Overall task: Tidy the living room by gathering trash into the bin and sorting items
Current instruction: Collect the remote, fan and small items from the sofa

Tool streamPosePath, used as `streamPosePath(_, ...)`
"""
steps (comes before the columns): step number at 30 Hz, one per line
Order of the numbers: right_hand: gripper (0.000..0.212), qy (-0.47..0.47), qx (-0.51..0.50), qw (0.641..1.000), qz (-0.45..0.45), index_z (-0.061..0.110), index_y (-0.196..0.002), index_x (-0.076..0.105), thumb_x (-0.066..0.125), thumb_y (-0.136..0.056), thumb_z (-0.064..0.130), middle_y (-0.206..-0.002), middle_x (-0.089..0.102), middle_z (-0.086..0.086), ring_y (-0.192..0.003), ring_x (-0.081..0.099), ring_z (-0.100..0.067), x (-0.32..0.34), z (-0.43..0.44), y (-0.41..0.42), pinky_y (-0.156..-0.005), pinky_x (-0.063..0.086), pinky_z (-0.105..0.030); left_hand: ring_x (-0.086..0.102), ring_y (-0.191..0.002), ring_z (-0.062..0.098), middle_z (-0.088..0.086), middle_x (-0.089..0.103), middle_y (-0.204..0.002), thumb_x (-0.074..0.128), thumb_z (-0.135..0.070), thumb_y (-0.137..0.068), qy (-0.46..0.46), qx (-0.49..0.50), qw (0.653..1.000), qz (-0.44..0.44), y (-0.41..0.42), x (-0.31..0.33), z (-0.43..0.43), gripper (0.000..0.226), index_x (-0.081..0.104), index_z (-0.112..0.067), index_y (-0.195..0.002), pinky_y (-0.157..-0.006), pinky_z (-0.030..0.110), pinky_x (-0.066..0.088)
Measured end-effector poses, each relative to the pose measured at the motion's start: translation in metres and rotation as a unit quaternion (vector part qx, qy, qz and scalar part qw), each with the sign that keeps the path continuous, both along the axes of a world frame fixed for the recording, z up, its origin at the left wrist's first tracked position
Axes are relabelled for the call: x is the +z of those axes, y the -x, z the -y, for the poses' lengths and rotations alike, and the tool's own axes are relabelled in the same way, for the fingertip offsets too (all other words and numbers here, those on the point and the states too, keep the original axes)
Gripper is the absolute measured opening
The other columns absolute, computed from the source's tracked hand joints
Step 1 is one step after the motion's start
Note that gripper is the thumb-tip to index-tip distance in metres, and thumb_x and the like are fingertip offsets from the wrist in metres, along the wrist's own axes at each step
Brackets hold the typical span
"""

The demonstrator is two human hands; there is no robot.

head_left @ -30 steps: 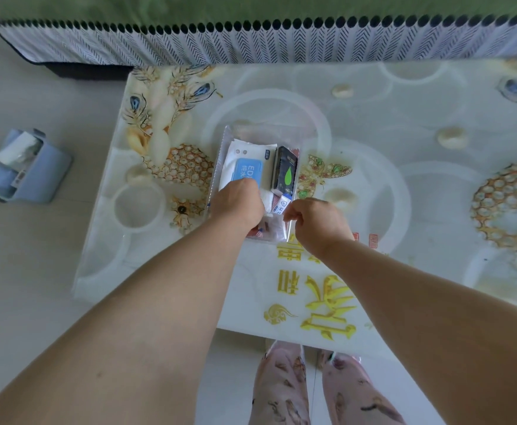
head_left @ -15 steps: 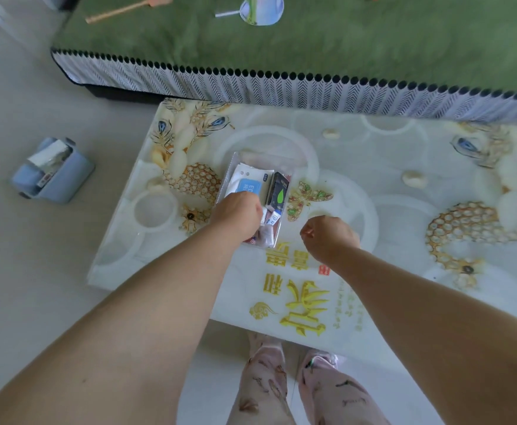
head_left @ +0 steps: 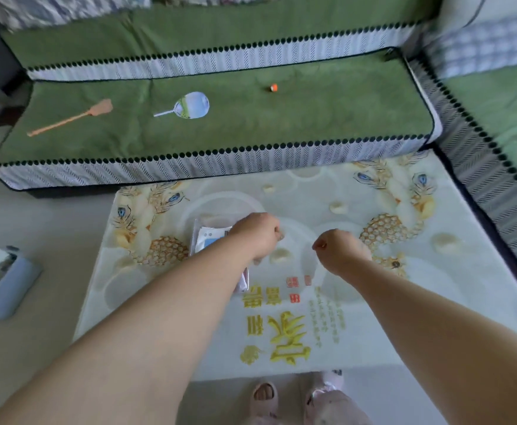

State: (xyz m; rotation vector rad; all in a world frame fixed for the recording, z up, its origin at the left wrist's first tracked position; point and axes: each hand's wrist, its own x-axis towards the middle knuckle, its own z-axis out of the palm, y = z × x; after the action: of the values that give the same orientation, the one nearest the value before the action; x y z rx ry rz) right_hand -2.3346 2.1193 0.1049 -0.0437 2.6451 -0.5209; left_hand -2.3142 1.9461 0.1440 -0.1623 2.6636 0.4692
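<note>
The clear tray (head_left: 209, 237) of packets lies on the desk (head_left: 373, 317), left of centre. Its long axis runs away from the person and slightly leftward, almost in line with the left forearm, which covers its near half. The left hand (head_left: 255, 236) sits at the tray's far right corner with its fingers (head_left: 275, 230) curled under. Whether they pinch the rim or merely hover over it cannot be told from above. The right hand (head_left: 341, 251) is clear of the tray, well to its right above bare desk, its fingers drawn into a fist with nothing showing in them. So the left hand is the nearer one for anything done with the tray, and a grip would probably go best across the short side, since the long side lies under the arm. The bin (head_left: 15, 286) stands on the floor off the desk's left edge, well apart and also on the left hand's side. Loose things wait on the sofa (head_left: 312, 118) beyond the desk's far edge. The fan (head_left: 191, 105) and swatter (head_left: 70, 118) lie ahead and to the left, handles pointing left. A small orange bit (head_left: 273, 87) lies almost straight ahead of the left hand. Reaching any of them would likely mean leaning over the desk.
</note>
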Motion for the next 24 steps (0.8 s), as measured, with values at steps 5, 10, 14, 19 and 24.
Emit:
streamPosePath(5, 0.032, -0.001, -0.075, 0.997, -0.031, 0.033, -0.098, 0.068, 0.044, -0.087, 0.015, -0.108, 0.067, 0.004, -0.096, 0.063, -0.022, 0.014, -0.024, -0.021, -0.069, 0.045, -0.026, 0.059, -0.097, 0.026, 0.001, 0.065, -0.105, 0.046, -0.015, -0.092, 0.034, -0.110, 0.992, -0.042, 0.006, 0.031, -0.021, 0.022, 0.067, -0.021, -0.097, -0.073, 0.027, 0.042)
streamPosePath(10, 0.031, 0.016, -0.160, 0.986, -0.036, 0.029, -0.094, 0.070, 0.045, -0.085, 0.015, -0.102, 0.069, 0.001, -0.090, 0.064, -0.024, 0.024, -0.067, -0.048, -0.073, 0.053, -0.028, 0.060, -0.099, 0.025, -0.001, 0.065, -0.109, 0.046, -0.014, -0.090, 0.076, -0.209, 0.974, -0.045, 0.016, 0.048, -0.052, 0.023, 0.065, -0.024, -0.099, -0.079, 0.032, 0.050)
streamPosePath(14, 0.027, 0.016, -0.240, 0.970, -0.044, 0.025, -0.096, 0.071, 0.047, -0.085, 0.018, -0.102, 0.070, 0.000, -0.094, 0.065, -0.025, 0.031, -0.123, -0.075, -0.074, 0.051, -0.026, 0.060, -0.100, 0.026, 0.002, 0.066, -0.108, 0.048, -0.016, -0.091, 0.057, -0.276, 0.959, -0.043, 0.017, 0.057, -0.113, 0.023, 0.067, -0.023, -0.100, -0.075, 0.029, 0.047)
streamPosePath(19, 0.029, 0.023, -0.324, 0.944, -0.054, 0.033, -0.095, 0.070, 0.048, -0.087, 0.018, -0.106, 0.069, 0.008, -0.098, 0.064, -0.020, 0.040, -0.200, -0.106, -0.079, 0.052, -0.028, 0.060, -0.106, 0.025, 0.002, 0.066, -0.113, 0.052, -0.021, -0.092, 0.026, -0.346, 0.937, -0.048, -0.001, 0.057, -0.208, 0.021, 0.068, -0.025, -0.104, -0.083, 0.029, 0.047)
streamPosePath(24, 0.030, 0.037, -0.404, 0.912, -0.068, 0.034, -0.093, 0.072, 0.048, -0.084, 0.019, -0.100, 0.072, 0.009, -0.093, 0.066, -0.017, 0.047, -0.300, -0.140, -0.082, 0.055, -0.031, 0.060, -0.108, 0.027, 0.003, 0.065, -0.117, 0.051, -0.022, -0.093, 0.029, -0.387, 0.919, -0.065, -0.018, 0.051, -0.316, 0.022, 0.068, -0.025, -0.106, -0.084, 0.030, 0.048)
